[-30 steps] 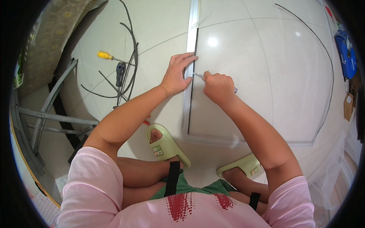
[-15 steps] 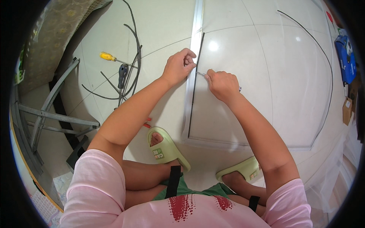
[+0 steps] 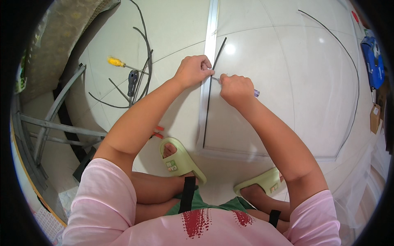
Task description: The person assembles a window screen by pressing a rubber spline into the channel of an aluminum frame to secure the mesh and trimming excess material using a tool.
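Note:
My left hand (image 3: 193, 72) is closed at the white frame's left bar, thumb and fingers pinching a thin black rubber strip (image 3: 209, 100). Below the fingers the strip runs along the inner edge of the screen frame (image 3: 211, 35); above them its free end leans out to the right. My right hand (image 3: 238, 89) is wrapped round a screwdriver (image 3: 257, 93), whose handle end shows behind the palm. Its thin metal shaft points left and meets the strip just below my left fingertips. Whether the tip touches the strip or the groove is too small to tell.
At left lie a yellow-handled screwdriver (image 3: 116, 62), a dark-handled screwdriver (image 3: 132, 82) and several loose black strips (image 3: 149, 61). Red-handled pliers (image 3: 158, 132) lie beside my left slipper (image 3: 177, 158). A grey metal stand (image 3: 57, 123) is further left; a blue tool (image 3: 372, 61) lies far right.
The strip's free upper end has swung right, away from the frame. My right hand has shifted slightly left, and more of the screwdriver handle shows. My left hand has hardly moved.

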Demonstrator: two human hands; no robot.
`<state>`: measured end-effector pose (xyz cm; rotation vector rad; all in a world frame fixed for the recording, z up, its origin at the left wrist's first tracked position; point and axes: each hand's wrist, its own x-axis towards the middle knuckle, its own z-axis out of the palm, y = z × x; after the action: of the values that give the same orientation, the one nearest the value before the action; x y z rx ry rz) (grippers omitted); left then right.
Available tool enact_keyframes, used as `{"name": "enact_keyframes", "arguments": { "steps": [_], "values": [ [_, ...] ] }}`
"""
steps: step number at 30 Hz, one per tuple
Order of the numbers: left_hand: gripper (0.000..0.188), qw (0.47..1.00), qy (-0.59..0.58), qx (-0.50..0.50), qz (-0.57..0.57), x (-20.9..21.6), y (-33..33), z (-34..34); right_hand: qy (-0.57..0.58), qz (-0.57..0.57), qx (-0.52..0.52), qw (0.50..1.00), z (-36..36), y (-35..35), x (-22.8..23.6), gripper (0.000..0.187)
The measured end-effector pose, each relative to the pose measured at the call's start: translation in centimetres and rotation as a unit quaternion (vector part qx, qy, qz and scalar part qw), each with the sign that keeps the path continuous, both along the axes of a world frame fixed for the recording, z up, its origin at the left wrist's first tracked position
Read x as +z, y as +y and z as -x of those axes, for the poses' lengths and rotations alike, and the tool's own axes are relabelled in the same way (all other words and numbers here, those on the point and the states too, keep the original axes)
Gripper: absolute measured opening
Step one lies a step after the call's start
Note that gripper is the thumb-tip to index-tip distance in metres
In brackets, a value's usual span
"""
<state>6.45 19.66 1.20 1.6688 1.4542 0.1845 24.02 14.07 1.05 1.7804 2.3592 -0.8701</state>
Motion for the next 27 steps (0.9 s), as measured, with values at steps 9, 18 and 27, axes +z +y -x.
{"name": "enact_keyframes", "arguments": {
  "steps": [9, 18, 27],
  "values": [
    [0.016, 0.999, 0.033, 0.021, -0.010, -0.1, 0.5, -0.4, 0.031, -0.009, -0.011, 0.999, -0.6, 0.8, 0.5, 0.026],
    [0.015, 0.999, 0.023, 0.038, 0.004, 0.1, 0.4, -0.4, 0.021, 0.000, -0.033, 0.999, 0.5, 0.7, 0.2, 0.014],
    [0.030, 0.979, 0.024, -0.195, -0.055, 1.8, -1.0, 2.9, 0.024, 0.025, -0.031, 0.999, 0.2, 0.0, -0.1, 0.017]
  ]
}}
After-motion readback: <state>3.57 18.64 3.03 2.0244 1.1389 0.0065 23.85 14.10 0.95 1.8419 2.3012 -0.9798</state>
